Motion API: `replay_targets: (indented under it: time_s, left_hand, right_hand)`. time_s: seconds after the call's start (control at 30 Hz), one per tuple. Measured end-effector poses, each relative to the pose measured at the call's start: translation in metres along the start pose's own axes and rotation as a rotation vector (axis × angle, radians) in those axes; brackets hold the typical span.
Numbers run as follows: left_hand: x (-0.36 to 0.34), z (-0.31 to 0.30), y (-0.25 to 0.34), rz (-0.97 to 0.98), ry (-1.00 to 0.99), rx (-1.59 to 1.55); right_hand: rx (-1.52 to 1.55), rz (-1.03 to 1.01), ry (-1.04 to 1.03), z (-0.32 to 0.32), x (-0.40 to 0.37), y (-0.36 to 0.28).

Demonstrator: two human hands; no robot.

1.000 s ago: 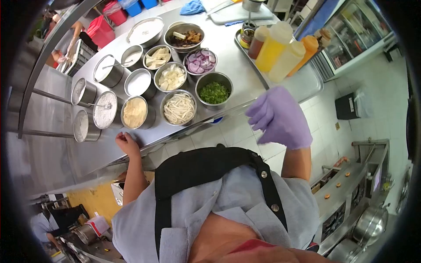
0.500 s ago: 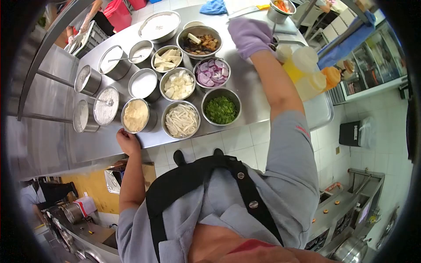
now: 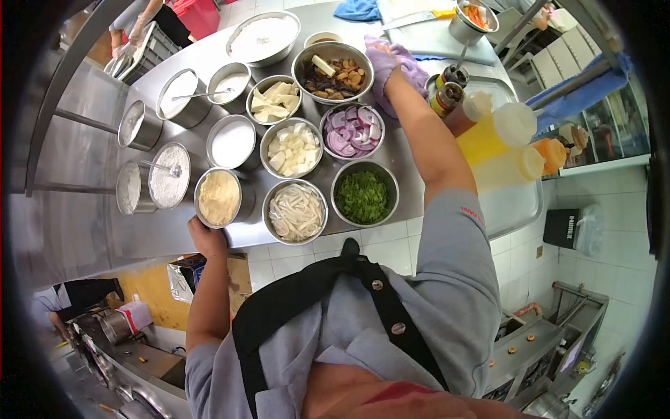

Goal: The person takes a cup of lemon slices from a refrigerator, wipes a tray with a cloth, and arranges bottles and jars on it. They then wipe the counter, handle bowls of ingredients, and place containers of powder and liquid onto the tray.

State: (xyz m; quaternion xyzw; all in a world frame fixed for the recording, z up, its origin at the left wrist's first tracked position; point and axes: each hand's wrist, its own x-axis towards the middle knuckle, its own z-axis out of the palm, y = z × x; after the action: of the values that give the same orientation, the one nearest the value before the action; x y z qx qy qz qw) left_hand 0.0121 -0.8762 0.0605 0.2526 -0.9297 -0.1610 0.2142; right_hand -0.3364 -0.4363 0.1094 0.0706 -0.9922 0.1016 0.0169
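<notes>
My right hand [image 3: 389, 64] is closed on a crumpled purple cloth [image 3: 408, 70], pressed against the steel table right of the bowl of browned pieces [image 3: 340, 75]. Below it are bowls of sliced red onion [image 3: 352, 131] and chopped green herbs [image 3: 361, 197]. My left hand [image 3: 207, 237] rests at the table's front edge, its fingers curled beside the container of pale yellow paste [image 3: 218, 198]; what they grip is hidden. Bowls of white strips [image 3: 296, 211] and white chunks [image 3: 292, 149] stand between my arms.
Sauce bottles [image 3: 515, 126] and dark-topped jars [image 3: 447, 100] stand right of my right forearm, near a metal tray [image 3: 520, 220]. A knife [image 3: 412, 19] lies on a white board [image 3: 426, 38]. Containers of white powder [image 3: 169, 183] stand left. Another person's gloved hands [image 3: 125, 52] show upper left.
My right hand has come down and left onto the table with the purple cloth, nearer the bowls. Jars it had covered now show. The camera view has shifted slightly.
</notes>
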Motion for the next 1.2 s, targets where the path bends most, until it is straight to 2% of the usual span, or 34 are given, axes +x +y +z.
replay_targets:
  time_s: [0.03,0.13,0.2,0.3,0.4,0.43,0.57,0.73,0.77,0.87,0.97,1.1,1.17,1.2]
  left_hand:
    - [0.001,0.0,0.0,-0.007,-0.008,0.001]
    - [0.001,-0.003,0.003,0.0,-0.019,0.011]
    - [0.0,-0.002,0.003,0.011,-0.005,0.015]
    - [0.0,-0.003,0.004,0.007,-0.023,0.041]
    - [0.001,-0.001,-0.003,0.043,-0.006,0.028]
    - [0.001,0.001,-0.005,0.063,0.006,0.012]
    - [0.0,0.001,-0.006,0.069,0.006,0.036]
    - [-0.001,-0.006,0.007,0.061,0.013,0.063]
    - [-0.001,-0.006,0.006,0.074,0.025,0.051]
    - [0.0,-0.001,-0.002,0.111,0.055,0.022]
    - [0.001,0.002,-0.008,0.148,0.065,0.008]
    - [0.002,0.002,-0.009,0.161,0.062,-0.005]
    - [0.002,0.001,-0.009,0.17,0.059,-0.012]
    - [0.001,0.001,-0.009,0.166,0.063,-0.022]
  right_hand:
    - [-0.082,-0.067,0.076,-0.006,-0.014,-0.009]
    - [-0.415,-0.102,0.011,0.119,0.049,0.052]
    - [0.042,-0.06,0.038,0.071,0.016,0.037]
    - [-0.409,0.087,0.128,0.055,0.001,0.013]
    - [-0.513,0.31,0.076,0.066,-0.011,0.021]
    - [-0.63,0.338,-0.093,0.072,-0.015,0.028]
    - [-0.692,0.12,-0.097,0.068,-0.058,0.046]
    - [-0.555,0.009,0.058,0.046,-0.137,0.038]
    - [-0.532,0.0,0.212,0.052,-0.15,0.038]
    - [-0.249,0.033,0.2,0.033,-0.188,0.025]
    - [-0.064,0.212,0.12,0.012,-0.213,0.005]
    - [-0.254,0.204,0.181,0.035,-0.25,0.023]
    - [-0.477,0.155,0.208,0.05,-0.269,0.04]
    - [-0.408,0.174,0.232,0.052,-0.278,0.039]
